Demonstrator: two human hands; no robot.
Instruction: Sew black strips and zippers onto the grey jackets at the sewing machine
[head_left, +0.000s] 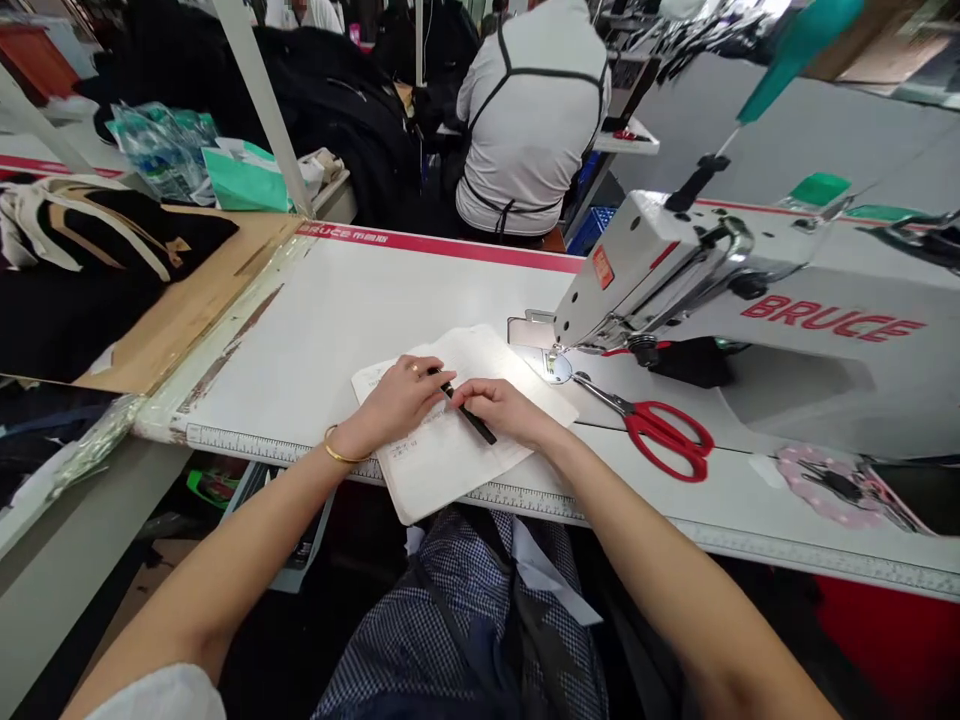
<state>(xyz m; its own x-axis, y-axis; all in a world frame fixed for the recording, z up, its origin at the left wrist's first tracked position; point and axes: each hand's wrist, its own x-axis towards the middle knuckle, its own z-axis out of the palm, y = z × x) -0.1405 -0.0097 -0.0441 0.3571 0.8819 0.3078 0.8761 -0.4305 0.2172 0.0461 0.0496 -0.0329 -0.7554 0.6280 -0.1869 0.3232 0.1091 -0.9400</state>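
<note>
A black pen (478, 424) lies slanted between my hands, over an open notebook (427, 480) with some handwriting on its pages. My left hand (405, 397) is closed at the pen's upper end, its fingertips pinching it; a gold bracelet circles the wrist. My right hand (499, 405) is closed on the pen's middle, thumb and finger pressed together. The notebook rests on the white sewing table (300, 340), near its front edge.
Right of the notebook stands a sewing machine (810, 320), with red-handled scissors (667, 437) before it. A pink dotted pincushion-like item (814, 490) lies further right. Black fabric (82, 290) covers the left table. A person (532, 130) sits beyond the table, back turned.
</note>
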